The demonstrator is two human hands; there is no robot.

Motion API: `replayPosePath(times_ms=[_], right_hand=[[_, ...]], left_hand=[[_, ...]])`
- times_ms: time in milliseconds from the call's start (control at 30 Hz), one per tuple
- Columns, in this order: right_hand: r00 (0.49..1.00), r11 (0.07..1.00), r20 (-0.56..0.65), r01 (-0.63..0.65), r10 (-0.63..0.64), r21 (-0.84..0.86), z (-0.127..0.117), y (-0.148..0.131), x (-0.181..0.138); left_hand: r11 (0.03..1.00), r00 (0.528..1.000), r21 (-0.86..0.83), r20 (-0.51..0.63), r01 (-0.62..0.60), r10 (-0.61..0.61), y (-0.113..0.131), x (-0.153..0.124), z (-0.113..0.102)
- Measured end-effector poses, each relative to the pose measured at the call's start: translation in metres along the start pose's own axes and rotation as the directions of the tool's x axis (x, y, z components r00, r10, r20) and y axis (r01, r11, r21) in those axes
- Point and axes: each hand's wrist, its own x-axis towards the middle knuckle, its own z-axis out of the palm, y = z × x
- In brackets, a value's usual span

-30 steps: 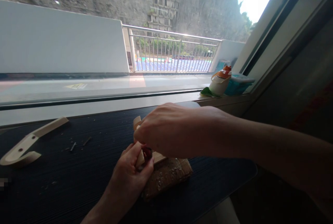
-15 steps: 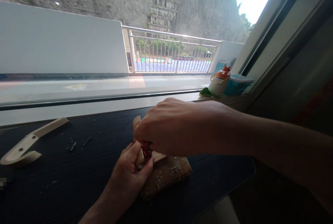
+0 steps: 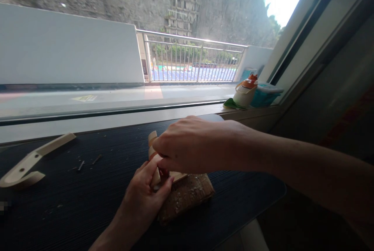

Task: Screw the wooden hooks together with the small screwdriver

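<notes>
A pale wooden hook piece [image 3: 152,142] stands on a brown speckled block [image 3: 187,196] near the front edge of the dark ribbed table [image 3: 87,188]. My left hand [image 3: 143,200] is closed on the lower part of this piece and steadies it. Over it, my right hand [image 3: 189,146] is closed in a pinch around a small tool, most of which is hidden by the fingers. A second wooden hook piece [image 3: 29,161] lies flat at the far left.
Two small screws [image 3: 87,162] and wood crumbs lie on the table left of the hands. On the windowsill at the back right stand a white container with an orange top [image 3: 245,91] and a teal box [image 3: 264,95]. The table's edge is just right of the block.
My right hand has shifted slightly over the wooden piece and now hides the small red part seen earlier between the fingers. The left hand has stayed in place.
</notes>
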Motion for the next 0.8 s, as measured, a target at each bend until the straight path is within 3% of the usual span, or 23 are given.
replayPosePath(times_ms=[300, 633, 800], right_hand=[[0.992, 0.992, 0.014, 0.129, -0.129, -0.013, 0.002, 0.0, 0.001], [0.999, 0.996, -0.042, -0.028, 0.032, 0.087, 0.009, 0.008, 0.004], [1.0, 0.999, -0.015, -0.005, 0.006, 0.036, -0.002, 0.006, -0.001]], left_hand=[[0.996, 0.999, -0.077, -0.001, 0.045, -0.045, -0.001, 0.0, 0.0], [0.999, 0.999, -0.032, 0.031, 0.02, -0.019, -0.004, -0.001, -0.001], [0.996, 0.971, -0.066, 0.234, 0.063, -0.047, -0.01, 0.002, -0.02]])
